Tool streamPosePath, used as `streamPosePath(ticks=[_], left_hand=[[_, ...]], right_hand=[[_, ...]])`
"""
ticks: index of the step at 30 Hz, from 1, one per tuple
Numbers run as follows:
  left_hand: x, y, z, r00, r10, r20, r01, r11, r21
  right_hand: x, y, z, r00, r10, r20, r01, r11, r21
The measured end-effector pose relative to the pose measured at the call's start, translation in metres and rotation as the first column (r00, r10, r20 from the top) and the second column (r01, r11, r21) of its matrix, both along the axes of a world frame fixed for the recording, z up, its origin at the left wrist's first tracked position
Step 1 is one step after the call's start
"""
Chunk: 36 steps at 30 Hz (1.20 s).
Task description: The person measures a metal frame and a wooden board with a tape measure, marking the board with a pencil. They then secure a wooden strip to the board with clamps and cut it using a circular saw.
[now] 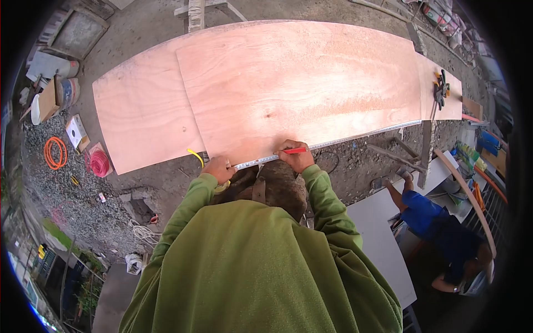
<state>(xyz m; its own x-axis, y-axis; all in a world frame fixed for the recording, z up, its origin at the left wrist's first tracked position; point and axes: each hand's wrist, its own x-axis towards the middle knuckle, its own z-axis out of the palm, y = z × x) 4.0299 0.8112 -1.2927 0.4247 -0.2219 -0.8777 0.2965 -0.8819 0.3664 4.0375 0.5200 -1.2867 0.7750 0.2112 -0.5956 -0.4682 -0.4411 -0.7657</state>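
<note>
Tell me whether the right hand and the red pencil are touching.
Touching: the head view shows the red pencil held between the fingers of the right hand, with no gap.

Before you, the upper plywood sheet (300, 77) lies on the lower plywood (139, 111), which shows past it on your left and right. The measuring tape (361, 132) runs along the near edge, from your left hand (220, 169) past your right hand (296, 157), where the marker (295, 150) sits. Clamps (439, 91) rest on the right-hand overhang. Left of you, on the ground, a small box (76, 133) lies beyond and between the coiled hose (48, 155) and the rolled line (100, 163). Off to your right, past a flat panel (383, 244), is a co-worker (438, 227), probably crouching; the lens bends that side.
</note>
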Motion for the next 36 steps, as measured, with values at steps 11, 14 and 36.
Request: streamPosePath(ticks=[11, 14, 36], left_hand=[[-0.001, 0.001, -0.003, 1.000, 0.001, 0.011, -0.001, 1.000, -0.017], [-0.001, 0.002, -0.003, 1.000, -0.019, -0.001, 0.019, 1.000, -0.007], [0.003, 0.002, -0.001, 0.999, 0.021, -0.033, -0.023, 0.999, -0.043]], right_hand=[[0.000, 0.000, 0.000, 0.997, 0.055, 0.059, -0.053, 0.998, -0.029], [0.006, 0.002, 0.007, 0.995, 0.072, 0.063, -0.069, 0.996, -0.052], [-0.001, 0.003, 0.006, 0.992, 0.082, 0.091, -0.080, 0.997, -0.022]])
